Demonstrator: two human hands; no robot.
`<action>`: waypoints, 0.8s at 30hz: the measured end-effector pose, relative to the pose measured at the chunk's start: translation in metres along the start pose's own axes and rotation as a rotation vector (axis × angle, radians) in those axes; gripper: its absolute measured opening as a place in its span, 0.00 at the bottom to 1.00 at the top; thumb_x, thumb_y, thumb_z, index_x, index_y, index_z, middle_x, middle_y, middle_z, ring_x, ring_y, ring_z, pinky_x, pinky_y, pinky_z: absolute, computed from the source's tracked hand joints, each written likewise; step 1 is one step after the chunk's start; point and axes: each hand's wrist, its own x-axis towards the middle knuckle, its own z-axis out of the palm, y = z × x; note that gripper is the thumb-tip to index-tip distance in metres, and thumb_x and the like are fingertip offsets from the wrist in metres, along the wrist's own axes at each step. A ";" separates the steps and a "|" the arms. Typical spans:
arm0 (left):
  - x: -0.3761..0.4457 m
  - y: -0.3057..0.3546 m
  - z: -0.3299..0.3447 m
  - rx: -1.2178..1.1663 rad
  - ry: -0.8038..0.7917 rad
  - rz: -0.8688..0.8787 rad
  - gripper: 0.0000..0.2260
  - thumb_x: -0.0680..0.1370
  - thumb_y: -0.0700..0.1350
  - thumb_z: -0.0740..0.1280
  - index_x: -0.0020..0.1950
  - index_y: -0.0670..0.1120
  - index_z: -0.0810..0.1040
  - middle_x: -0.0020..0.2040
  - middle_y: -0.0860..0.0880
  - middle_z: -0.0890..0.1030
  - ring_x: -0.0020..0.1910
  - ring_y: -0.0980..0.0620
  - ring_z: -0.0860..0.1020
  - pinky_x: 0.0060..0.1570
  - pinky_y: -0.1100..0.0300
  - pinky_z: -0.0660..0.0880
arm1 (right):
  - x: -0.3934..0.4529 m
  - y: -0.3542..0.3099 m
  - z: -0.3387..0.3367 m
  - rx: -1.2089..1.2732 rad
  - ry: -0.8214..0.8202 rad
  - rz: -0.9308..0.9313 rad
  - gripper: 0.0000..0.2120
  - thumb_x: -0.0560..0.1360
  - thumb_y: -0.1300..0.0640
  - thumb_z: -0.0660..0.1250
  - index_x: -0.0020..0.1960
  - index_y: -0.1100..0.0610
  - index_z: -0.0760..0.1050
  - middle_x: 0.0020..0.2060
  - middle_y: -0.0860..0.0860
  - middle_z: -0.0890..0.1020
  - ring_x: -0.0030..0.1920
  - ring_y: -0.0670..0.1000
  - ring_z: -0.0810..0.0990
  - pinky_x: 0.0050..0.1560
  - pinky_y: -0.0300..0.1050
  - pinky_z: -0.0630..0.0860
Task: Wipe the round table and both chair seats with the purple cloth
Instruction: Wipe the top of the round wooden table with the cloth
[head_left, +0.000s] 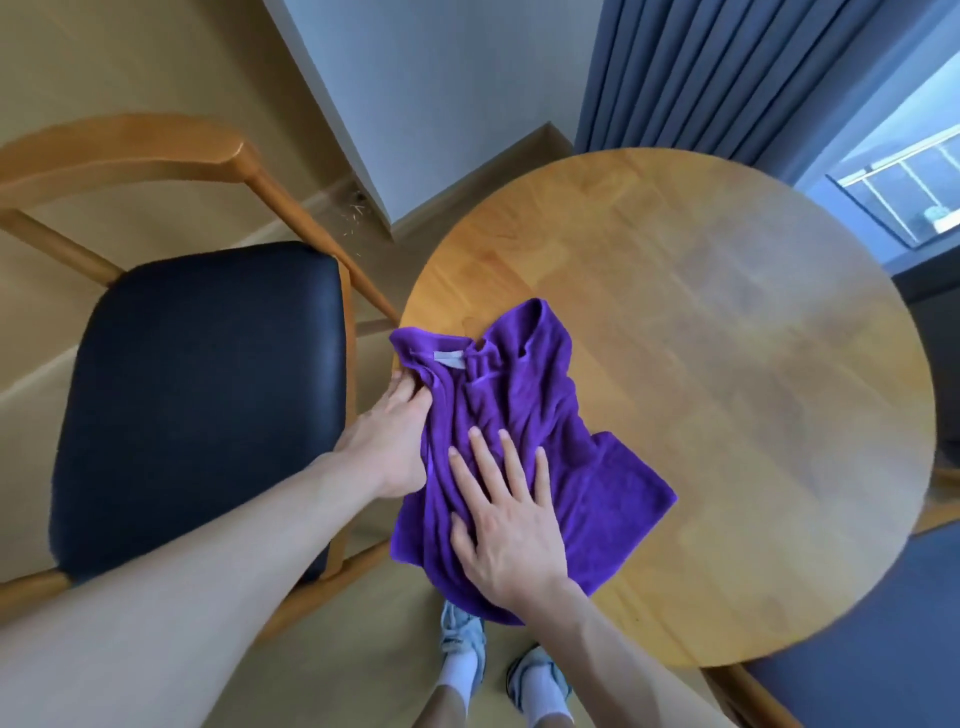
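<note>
Flat on the purple cloth (519, 431) presses the right hand (506, 525), fingers straight, while the left hand (387, 441) pinches its edge. Crumpled, the cloth overhangs the round table (727, 364) rim; its small white label (450, 358) is unreadable. Beside stands a dark-seated chair (202, 405).

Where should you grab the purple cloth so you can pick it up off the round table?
Probably at the bunched ridge of folds down the middle of the purple cloth, from above. The folds stand up off the round table, so fingers can close around them. The flat right corner lies tight on the wood. The right hand lies flat on it; the left hand already pinches the left edge.
</note>
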 end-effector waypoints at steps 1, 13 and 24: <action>0.000 -0.001 -0.002 -0.023 0.007 -0.001 0.36 0.74 0.39 0.67 0.80 0.52 0.57 0.83 0.54 0.50 0.83 0.50 0.50 0.69 0.49 0.71 | -0.001 0.001 -0.001 0.003 -0.001 -0.007 0.33 0.79 0.42 0.58 0.83 0.48 0.57 0.83 0.51 0.55 0.83 0.60 0.49 0.78 0.69 0.49; 0.004 -0.004 -0.014 -0.320 0.238 -0.124 0.18 0.75 0.43 0.67 0.61 0.51 0.64 0.56 0.48 0.78 0.51 0.43 0.80 0.51 0.45 0.79 | 0.054 -0.027 0.001 -0.019 0.039 0.000 0.31 0.81 0.39 0.55 0.82 0.49 0.58 0.83 0.51 0.56 0.82 0.62 0.50 0.77 0.72 0.45; -0.050 0.039 0.061 -0.242 0.298 0.081 0.35 0.75 0.41 0.68 0.80 0.43 0.58 0.82 0.46 0.56 0.80 0.46 0.58 0.76 0.48 0.63 | -0.057 0.056 -0.020 -0.104 -0.075 -0.128 0.35 0.80 0.35 0.57 0.83 0.45 0.55 0.83 0.49 0.53 0.83 0.57 0.49 0.79 0.69 0.46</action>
